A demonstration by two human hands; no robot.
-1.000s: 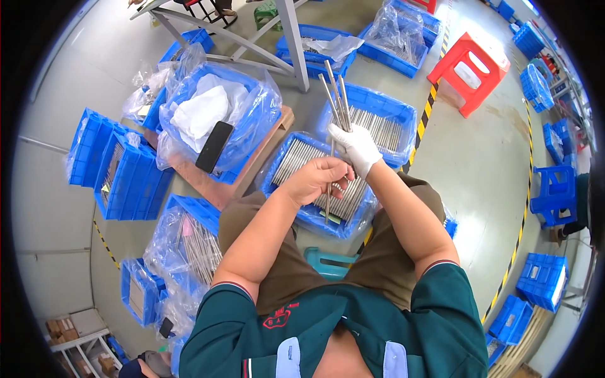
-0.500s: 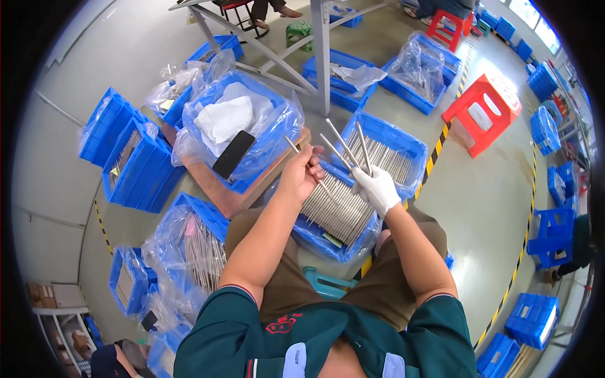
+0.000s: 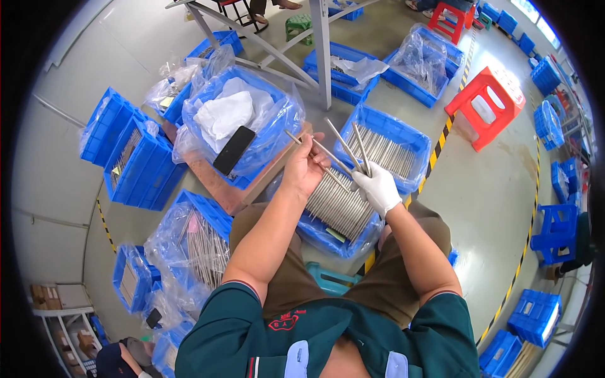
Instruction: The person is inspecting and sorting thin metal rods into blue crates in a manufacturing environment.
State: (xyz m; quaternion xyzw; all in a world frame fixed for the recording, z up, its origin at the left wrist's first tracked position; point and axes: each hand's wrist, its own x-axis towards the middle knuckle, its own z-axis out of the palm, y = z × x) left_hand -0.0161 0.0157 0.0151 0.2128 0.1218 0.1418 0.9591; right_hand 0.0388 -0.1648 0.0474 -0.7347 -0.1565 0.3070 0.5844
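Observation:
My bare left hand (image 3: 304, 170) is closed round a thin metal rod (image 3: 292, 136) that slants down to the right. My right hand (image 3: 378, 189), in a white glove, grips several metal rods (image 3: 342, 142) that fan out upward. The leftmost of these reaches across to my left fingers and seems to touch them. Below both hands is a plastic-lined blue crate (image 3: 343, 250) with a row of rods (image 3: 340, 205) lying side by side. Just beyond my right hand, a second blue crate (image 3: 421, 151) holds more rods.
Left of my hands, a lined blue crate (image 3: 277, 104) with white cloth and a black phone (image 3: 234, 151) stands on a brown board (image 3: 214, 189). More rods lie in a bagged crate (image 3: 205, 249) by my left arm. A table leg (image 3: 322, 57) and red stool (image 3: 485, 107) are beyond.
My hands have come closer together. The leftmost rod in my right hand has swung down toward my left fingers. The view has shifted slightly.

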